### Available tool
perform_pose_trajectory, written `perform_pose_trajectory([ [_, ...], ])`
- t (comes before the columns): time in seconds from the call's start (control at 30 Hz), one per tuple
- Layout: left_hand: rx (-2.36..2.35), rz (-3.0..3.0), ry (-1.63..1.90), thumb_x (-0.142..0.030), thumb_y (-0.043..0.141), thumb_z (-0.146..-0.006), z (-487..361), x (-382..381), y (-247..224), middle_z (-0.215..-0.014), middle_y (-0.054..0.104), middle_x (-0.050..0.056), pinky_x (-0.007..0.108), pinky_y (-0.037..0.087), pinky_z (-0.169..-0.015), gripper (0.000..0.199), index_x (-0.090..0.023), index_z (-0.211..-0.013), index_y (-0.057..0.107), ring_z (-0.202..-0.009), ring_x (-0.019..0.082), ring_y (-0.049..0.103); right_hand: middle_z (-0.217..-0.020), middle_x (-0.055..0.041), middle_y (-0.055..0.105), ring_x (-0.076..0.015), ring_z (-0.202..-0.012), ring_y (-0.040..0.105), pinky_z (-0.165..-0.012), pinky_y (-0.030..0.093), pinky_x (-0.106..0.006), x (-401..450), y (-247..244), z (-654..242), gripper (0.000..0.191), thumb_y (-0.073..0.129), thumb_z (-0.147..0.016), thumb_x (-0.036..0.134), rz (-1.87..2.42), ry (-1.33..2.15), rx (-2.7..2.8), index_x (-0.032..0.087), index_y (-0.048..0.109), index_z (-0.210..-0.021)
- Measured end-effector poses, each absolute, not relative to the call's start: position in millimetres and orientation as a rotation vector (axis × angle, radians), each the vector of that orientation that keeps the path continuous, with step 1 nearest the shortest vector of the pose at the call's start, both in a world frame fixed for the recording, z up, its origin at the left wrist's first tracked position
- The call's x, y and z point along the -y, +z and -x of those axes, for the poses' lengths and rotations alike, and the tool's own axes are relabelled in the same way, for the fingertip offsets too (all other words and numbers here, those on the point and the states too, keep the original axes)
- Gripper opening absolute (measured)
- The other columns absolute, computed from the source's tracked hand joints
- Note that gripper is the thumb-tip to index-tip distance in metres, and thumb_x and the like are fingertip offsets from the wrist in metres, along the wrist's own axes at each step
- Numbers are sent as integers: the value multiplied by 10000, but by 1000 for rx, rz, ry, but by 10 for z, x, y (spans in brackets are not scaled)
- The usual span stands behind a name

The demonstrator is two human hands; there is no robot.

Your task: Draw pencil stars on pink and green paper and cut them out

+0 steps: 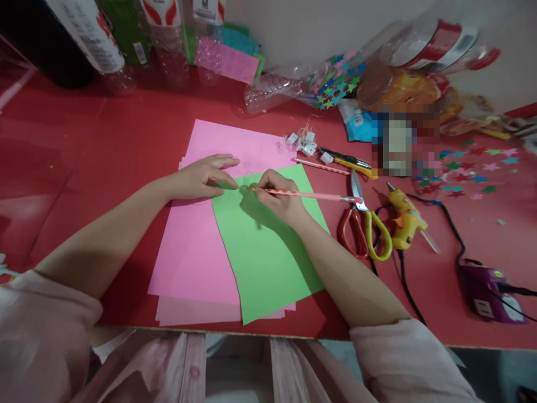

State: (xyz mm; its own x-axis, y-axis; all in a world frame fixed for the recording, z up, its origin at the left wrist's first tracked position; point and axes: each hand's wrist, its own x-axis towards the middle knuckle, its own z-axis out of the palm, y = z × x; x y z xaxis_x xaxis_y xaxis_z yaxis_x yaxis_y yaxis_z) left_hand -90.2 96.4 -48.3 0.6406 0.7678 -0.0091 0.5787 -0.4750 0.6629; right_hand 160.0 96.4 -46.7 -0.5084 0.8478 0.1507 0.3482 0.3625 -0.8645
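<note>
Nearest, the green sheet [272, 274] lies askew over the pink sheets [188, 257], so it will probably need pinning down to keep marks true. The right hand [285, 201] is closed in a pinch round the pencil [314, 196], point at the sheet's far part, where light, steady strokes should serve best, while the left hand [199, 176], fingers apart and gripping nothing, rests by the far left corner, well placed to press. Farther off to the right lies a cutter [352, 163].

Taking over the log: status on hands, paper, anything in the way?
Right hand gripping pencil, tip at upper part of green sheet. Left hand open at its upper-left corner. Green sheet overlaps pink sheets. Scissors right, off the sheets.
</note>
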Motion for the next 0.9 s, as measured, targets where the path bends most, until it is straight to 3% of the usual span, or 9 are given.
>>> perform_pose_trajectory([
  [0.9,-1045,-2233,388,-232,577,-853,902,-964,-479,-1581,355,0,495,208,-1208,327,-280,-1146,716,-1482,267,253,-540,62,406,-91,-509,322,-515,252,-259,-954,-462,-1597,143,501,-676,152,1163,867,1954,227,393,-622],
])
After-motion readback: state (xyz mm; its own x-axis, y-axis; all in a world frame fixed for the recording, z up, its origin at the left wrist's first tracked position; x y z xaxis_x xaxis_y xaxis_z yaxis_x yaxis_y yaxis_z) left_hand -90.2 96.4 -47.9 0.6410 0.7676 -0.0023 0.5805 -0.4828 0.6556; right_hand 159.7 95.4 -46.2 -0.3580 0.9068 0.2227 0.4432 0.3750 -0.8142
